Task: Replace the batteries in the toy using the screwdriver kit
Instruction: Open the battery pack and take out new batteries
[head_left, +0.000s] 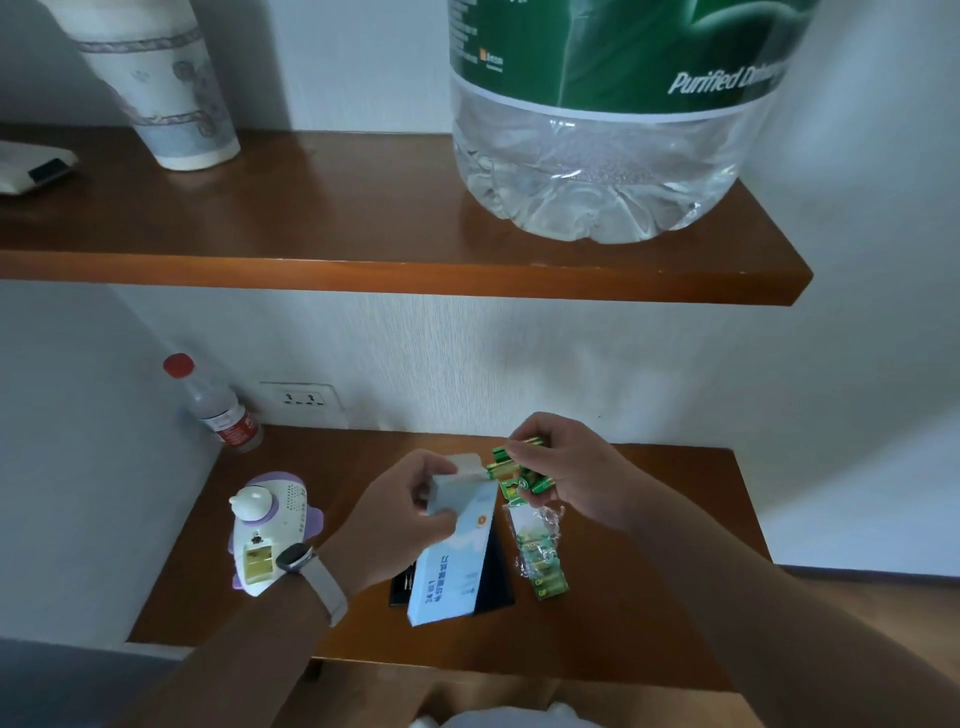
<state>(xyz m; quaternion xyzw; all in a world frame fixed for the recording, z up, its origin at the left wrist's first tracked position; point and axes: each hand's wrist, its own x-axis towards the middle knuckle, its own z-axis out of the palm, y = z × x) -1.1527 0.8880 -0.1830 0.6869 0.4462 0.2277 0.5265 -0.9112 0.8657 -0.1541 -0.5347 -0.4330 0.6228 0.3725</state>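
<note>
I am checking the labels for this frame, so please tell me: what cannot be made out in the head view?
Head view:
- Black case: mostly hidden under the white box that the left hand holds.
- Green batteries: count hidden by the right hand.
- Compartment of the toy: too small to tell if filled.

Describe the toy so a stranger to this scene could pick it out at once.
Start at the lower wooden desk under the wall shelf and go to its left end, in front of the red-capped bottle. The toy lies there, beside the wristwatch. It alone is rounded white and purple plastic, with an open square battery bay.
</note>
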